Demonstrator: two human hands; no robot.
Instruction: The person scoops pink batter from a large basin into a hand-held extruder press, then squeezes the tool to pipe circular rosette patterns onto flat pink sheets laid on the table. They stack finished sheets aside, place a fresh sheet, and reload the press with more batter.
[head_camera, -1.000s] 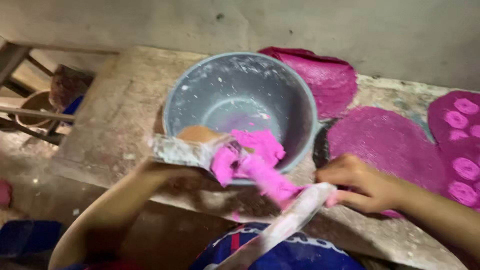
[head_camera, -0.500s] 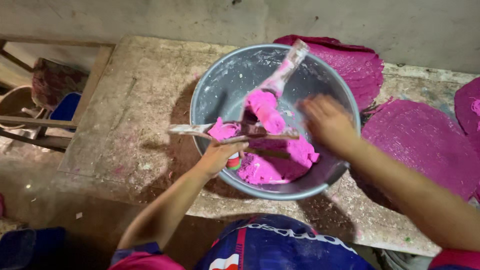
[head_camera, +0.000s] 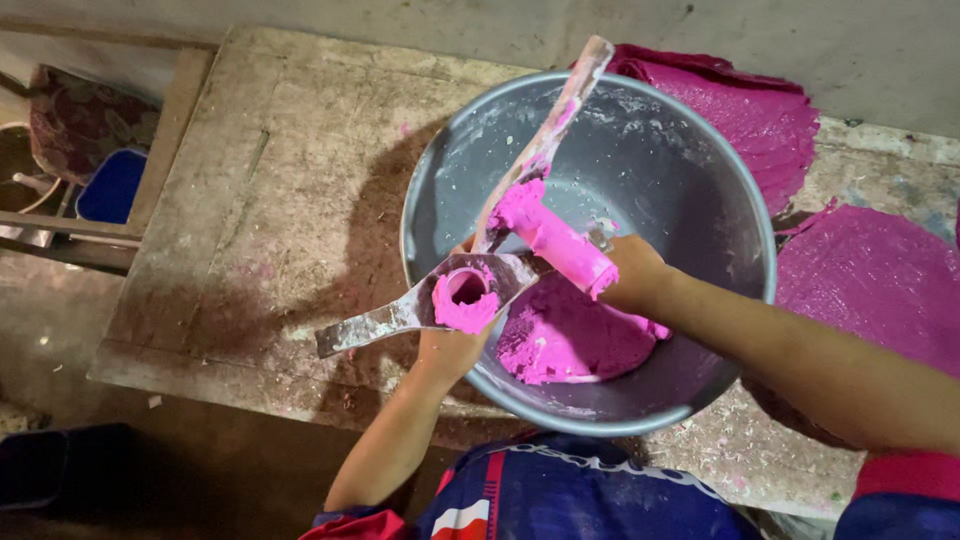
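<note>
The left hand (head_camera: 450, 350) holds the press (head_camera: 470, 290) over the bowl (head_camera: 700, 180), so falling dough (head_camera: 570, 335) lands inside. The right hand (head_camera: 635, 275) appears closed on the pink roll (head_camera: 555, 240), though its fingers are hidden. The bowl sits near the front edge of the tabletop (head_camera: 260, 200); open room lies left.

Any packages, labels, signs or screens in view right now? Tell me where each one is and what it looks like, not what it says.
None: no package, label, sign or screen shows.
The only lettering is a white print on the person's blue and red shirt, bottom centre, below the grey bowl.
Left hand holds the hinged press smeared with pink dough; right hand is over the bowl.
</note>
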